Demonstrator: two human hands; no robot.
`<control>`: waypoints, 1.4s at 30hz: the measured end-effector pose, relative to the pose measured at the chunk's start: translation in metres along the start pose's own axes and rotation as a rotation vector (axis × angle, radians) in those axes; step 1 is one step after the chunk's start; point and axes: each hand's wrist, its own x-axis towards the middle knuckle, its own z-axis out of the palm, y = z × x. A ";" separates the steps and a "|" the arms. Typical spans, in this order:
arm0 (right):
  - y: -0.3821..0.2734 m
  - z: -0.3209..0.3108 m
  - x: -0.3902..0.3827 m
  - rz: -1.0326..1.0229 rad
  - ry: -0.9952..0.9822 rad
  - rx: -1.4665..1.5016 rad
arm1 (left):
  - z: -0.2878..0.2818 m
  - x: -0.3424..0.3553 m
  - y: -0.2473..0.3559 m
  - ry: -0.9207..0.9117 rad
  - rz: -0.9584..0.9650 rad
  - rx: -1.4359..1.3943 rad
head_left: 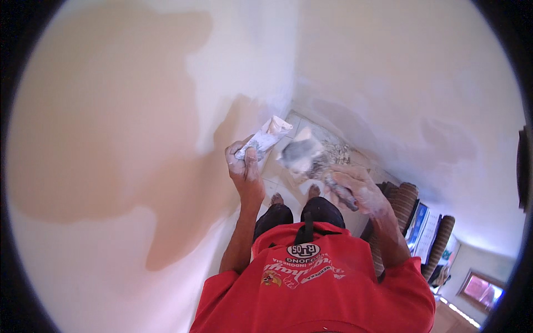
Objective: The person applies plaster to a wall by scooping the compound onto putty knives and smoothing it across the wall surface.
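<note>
My left hand is closed on a flat, narrow scraper-like plate, smeared white, with a lump of pale paste at its far end. The thumb lies across its near end. A putty knife with a white-smeared grey blade is gripped by its handle in my right hand, fingers wrapped round it. The blade is blurred and points toward the left-hand plate, with a gap between them. Both hands are dusted white and held out in front of the body, above the floor.
Two pale walls meet in a corner ahead; the left wall bears my shadow, and the right wall has patchy areas. Debris lies on the tiled floor by the corner. Brown striped cushioned furniture stands at right, with blue-and-white printed items.
</note>
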 end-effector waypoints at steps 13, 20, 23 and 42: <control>0.053 -0.023 0.029 -0.078 -0.124 0.178 | -0.028 -0.002 -0.008 -0.393 0.635 0.362; 0.060 -0.034 0.044 -0.263 -0.245 -0.017 | -0.042 -0.038 -0.036 0.004 -0.075 0.240; 0.055 -0.030 0.047 -0.769 0.055 -0.523 | -0.043 -0.038 -0.045 -0.144 -0.176 -0.052; 0.093 -0.073 0.078 -0.606 0.088 -0.448 | -0.022 -0.044 -0.042 -0.078 -0.313 -0.422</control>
